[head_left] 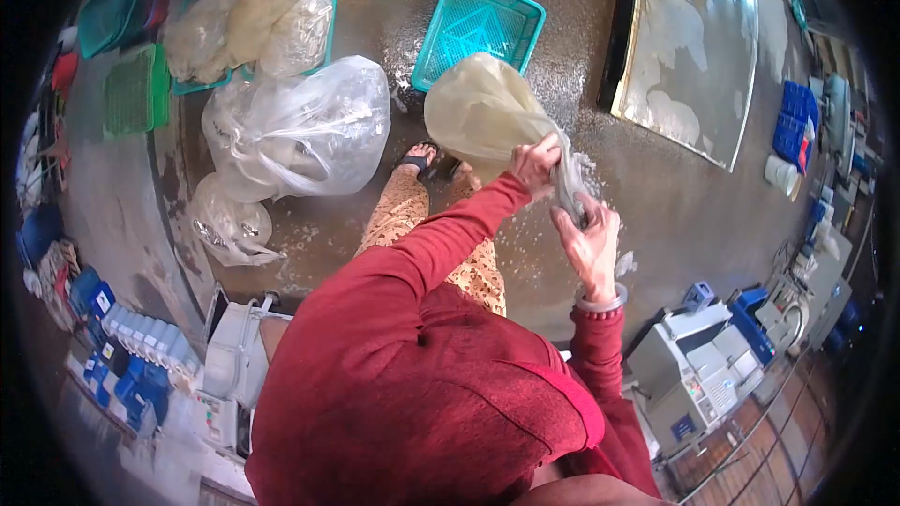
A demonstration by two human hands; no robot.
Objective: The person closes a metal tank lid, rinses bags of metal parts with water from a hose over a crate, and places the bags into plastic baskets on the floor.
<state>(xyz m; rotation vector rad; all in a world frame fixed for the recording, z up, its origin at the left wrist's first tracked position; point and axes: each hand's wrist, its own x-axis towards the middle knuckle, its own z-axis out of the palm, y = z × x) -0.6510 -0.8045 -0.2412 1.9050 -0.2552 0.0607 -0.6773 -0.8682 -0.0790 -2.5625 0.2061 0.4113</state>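
Note:
A cloudy, yellowish plastic bag [483, 108], puffed out and rounded, hangs in front of my legs. Its neck is gathered into a twisted strip. My left hand [536, 167] is closed around that neck just beside the swollen part. Lower along the same strip, my right hand [591, 245] pinches the loose end between thumb and fingers. What the bag contains cannot be made out. Just beyond the bag lies a turquoise plastic basket [536, 28] with a meshed bottom.
A large clear bag [309, 126] and a smaller tied bag [230, 225] lie on the wet floor [403, 234] to the left. More filled bags [272, 14] rest in a tray behind them. A metal-edged panel [694, 47] is at the right; grey machines [694, 365] stand lower right.

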